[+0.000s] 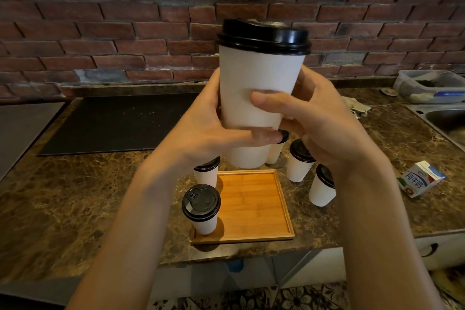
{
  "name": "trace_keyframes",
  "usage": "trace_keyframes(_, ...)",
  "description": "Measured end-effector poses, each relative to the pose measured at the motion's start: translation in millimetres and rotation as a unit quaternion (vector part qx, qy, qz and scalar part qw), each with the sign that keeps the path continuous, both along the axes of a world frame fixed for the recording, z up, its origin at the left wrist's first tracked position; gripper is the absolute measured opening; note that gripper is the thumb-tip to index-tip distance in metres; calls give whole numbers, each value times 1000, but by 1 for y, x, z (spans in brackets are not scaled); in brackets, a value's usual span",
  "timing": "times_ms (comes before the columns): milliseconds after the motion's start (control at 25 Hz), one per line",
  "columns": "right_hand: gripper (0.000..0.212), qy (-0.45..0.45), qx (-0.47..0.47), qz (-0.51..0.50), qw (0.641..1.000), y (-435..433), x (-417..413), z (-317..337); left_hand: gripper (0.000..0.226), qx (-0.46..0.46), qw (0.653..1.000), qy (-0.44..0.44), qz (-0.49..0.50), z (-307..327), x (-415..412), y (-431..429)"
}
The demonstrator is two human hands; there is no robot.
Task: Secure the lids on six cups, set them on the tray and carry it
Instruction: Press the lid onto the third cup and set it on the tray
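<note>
Fingers (213, 93) of the left hand (201, 131) curl round the back of a tall white paper cup (256, 88). The thumb lies across the front low down, so this hand grips the cup's lower part. A black lid (263, 36) sits on the cup's rim. The right hand (319, 123) grips the same cup from the other side, with its thumb pressed across the front at mid-height and its other fingers wrapped mostly out of sight behind. The cup is upright and raised in the air above the far edge of the tray, in front of a brick wall (125, 40).

Below, on the brown marbled worktop (75, 196), a black mat (113, 123) lies at the left by the wall. Right of it, a back cup (207, 176) with a black lid stands at the far left corner of the wooden tray (254, 209). I cannot tell whether it stands on the tray or just beside it. A front cup (201, 216), also lidded, stands inside the tray's near left corner. Right of the tray, three more lidded cups (299, 166) stand close together on the worktop, partly hidden by the right hand and wrist. Further right lies a small milk carton (420, 180). A clear plastic container (430, 85) sits by the wall, and a steel sink (445, 118) is at the right edge.
</note>
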State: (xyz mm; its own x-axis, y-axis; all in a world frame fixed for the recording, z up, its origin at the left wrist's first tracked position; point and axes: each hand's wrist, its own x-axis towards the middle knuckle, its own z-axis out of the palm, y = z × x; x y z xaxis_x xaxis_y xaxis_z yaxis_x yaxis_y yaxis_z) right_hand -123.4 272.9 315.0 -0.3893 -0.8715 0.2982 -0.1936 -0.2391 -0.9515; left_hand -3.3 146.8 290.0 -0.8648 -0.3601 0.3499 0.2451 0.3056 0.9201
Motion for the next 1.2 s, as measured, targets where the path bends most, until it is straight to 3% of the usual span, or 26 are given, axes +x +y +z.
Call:
trace_keyframes(280, 54, -10, 30, 37, 999, 1, -5, -6, 91, -1, 1000, -21, -14, -3, -2, -3)
trace_keyframes(640, 67, 51, 45, -41, 997, -3, 7, 0, 81, -6, 999, 13, 45, -7, -5, 3)
trace_keyframes(920, 65, 88, 49, -113, 989, -8, 18, -6, 90, -20, 996, 38, 80, -11, -6, 2)
trace_keyframes(1200, 67, 89, 30, -116, 989, -8, 18, -8, 100, -42, 996, 19, 79, -13, -3, -4)
